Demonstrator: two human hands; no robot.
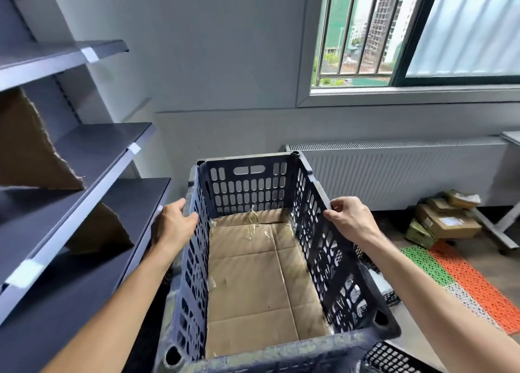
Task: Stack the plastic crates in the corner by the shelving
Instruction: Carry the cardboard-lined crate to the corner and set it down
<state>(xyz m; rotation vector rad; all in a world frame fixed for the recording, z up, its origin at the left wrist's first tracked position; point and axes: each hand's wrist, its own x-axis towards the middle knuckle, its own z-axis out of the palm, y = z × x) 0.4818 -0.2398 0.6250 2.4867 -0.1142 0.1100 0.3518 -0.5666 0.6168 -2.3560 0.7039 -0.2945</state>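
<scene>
Matt dark perforated plastic crate [315,226], creased cardboard liner [261,282] with glossy tape, beside smooth, probably metal, shelving [92,159].

Crate [253,192] between shelving [92,159] (left) and boxes [447,218], radiator [394,173] behind

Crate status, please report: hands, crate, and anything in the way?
Left hand and right hand grip the side rims. Dark crate upright, cardboard liner inside. Shelving close on left; another crate below right.
</scene>
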